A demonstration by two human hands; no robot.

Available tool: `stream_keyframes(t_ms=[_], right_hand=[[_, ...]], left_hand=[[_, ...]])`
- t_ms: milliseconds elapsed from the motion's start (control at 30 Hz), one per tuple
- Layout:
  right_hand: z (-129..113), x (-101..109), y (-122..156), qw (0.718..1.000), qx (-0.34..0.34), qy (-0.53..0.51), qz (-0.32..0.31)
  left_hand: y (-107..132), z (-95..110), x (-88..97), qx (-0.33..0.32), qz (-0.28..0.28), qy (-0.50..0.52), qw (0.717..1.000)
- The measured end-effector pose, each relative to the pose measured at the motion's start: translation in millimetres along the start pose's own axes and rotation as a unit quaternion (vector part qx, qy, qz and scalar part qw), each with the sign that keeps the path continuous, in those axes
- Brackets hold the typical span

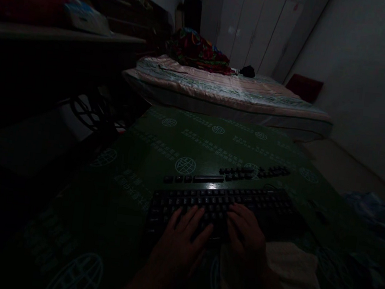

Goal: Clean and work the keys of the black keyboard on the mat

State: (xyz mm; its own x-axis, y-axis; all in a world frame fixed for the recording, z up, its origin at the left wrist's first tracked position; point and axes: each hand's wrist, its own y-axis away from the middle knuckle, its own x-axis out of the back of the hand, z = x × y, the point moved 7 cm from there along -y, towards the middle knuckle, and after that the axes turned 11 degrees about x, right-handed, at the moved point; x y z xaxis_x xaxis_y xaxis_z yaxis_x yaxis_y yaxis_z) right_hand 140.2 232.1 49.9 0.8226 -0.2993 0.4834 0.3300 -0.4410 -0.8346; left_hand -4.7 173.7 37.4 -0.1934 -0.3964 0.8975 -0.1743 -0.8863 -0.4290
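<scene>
A black computer keyboard [186,198] lies on a green board printed with white globes and lettering. My left hand [181,243] rests over its left part, fingers spread on the keys and thumb apart. Toward the keyboard's middle, my right hand [246,236] reaches over the keys with fingers stretched and slightly bent; nothing shows in them. Right of that hand, part of the keyboard looks dark and bare. Beyond the keyboard lie a long loose keycap [208,179], like a space bar, and several small loose keycaps [273,171] in rows.
A pale cloth [292,265] lies under my right forearm. A cable runs off the keyboard's right side. Past the green board [158,136] stands a bed [236,94] with a patterned blanket [199,52]. At the left is a dark shelf [62,34]. The room is dim.
</scene>
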Motion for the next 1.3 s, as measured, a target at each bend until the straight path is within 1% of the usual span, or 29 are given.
stream_keyframes(t_ms=[133, 233, 300, 500, 600, 700, 833, 933, 1133, 1233, 1300], right_hand=[[-0.4, -1.0, -1.1, 1.0, -0.005, 0.006, 0.002], [-2.3, -0.7, -1.7, 1.0, 0.007, 0.011, 0.006], [-3.1, -1.2, -1.9, 1.0, 0.016, 0.011, 0.003], [-0.5, -3.5, 1.8, 1.0, 0.007, -0.004, 0.001], [-0.2, -5.1, 4.1, 1.0, 0.007, -0.006, -0.005], [-0.7, -5.0, 3.4, 1.0, 0.012, 0.001, -0.014], [-3.4, -2.0, -3.2, 1.0, 0.022, 0.001, -0.019], [-5.4, 0.6, -8.9, 1.0, 0.017, -0.004, -0.026], [-10.8, 3.3, -20.7, 0.997, 0.019, -0.027, -0.063], [-6.3, 3.3, -33.3, 0.996, 0.027, -0.029, -0.077], [3.5, -0.5, -44.2, 0.994, 0.028, -0.026, -0.098]], left_hand=[[1.2, -2.1, -2.0, -0.005, 0.016, 0.001, 1.0], [2.3, -3.8, -5.1, -0.005, 0.012, -0.002, 1.0], [3.0, -4.2, -5.2, -0.009, 0.019, -0.008, 1.0], [1.4, -4.0, -2.9, -0.019, 0.011, -0.03, 0.999], [0.8, -3.1, -0.4, -0.022, 0.021, -0.027, 0.999], [1.6, -3.8, -1.1, -0.01, 0.029, -0.016, 0.999], [3.5, -5.1, -3.5, 0.002, 0.033, 0.0, 0.999], [4.3, -6.0, -4.3, 0.002, 0.036, -0.002, 0.999], [4.8, -5.8, -4.7, -0.011, 0.044, -0.009, 0.999], [4.1, -5.4, -1.8, -0.009, 0.052, -0.006, 0.999], [3.6, -4.9, 0.4, -0.008, 0.053, -0.009, 0.998]])
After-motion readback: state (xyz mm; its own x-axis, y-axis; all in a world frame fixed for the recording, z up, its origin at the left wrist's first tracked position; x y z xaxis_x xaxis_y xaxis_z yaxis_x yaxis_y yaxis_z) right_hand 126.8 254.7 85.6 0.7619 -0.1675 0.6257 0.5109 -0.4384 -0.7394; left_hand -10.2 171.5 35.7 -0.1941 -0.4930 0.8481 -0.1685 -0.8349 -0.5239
